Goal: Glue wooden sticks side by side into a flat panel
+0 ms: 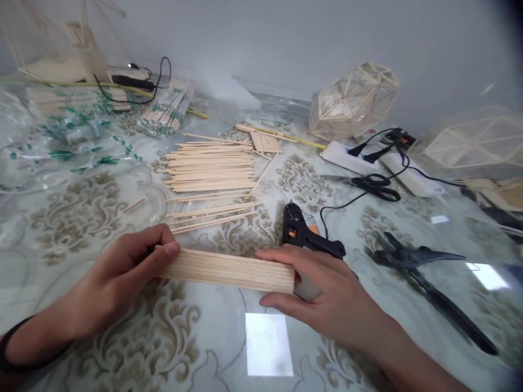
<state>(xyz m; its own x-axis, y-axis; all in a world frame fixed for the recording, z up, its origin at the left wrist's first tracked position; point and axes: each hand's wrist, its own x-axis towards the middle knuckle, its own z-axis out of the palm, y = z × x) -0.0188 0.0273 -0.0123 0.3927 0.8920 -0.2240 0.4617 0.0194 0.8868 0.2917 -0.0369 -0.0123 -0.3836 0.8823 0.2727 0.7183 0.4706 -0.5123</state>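
Note:
A flat-sided block of wooden sticks (229,270), laid tightly side by side, is held above the table between my two hands. My left hand (110,283) pinches its left end, thumb in front and the other fingers partly hidden behind. Around the right end curls my right hand (333,299), with fingers along the top edge and thumb at the lower edge. Just behind that hand lies a black hot glue gun (296,226), partly covered by it. Beyond the block, a pile of loose wooden sticks (210,166) is spread, with several separate sticks (212,212) nearer me.
Black-handled scissors (373,185) and a black plier-like cutter (433,288) lie right. Behind them are a white power strip (353,158) with cables and a geometric stick frame (353,103). Plastic wrappers (81,136), packed sticks (165,109) and a small stick panel (265,142) lie farther back.

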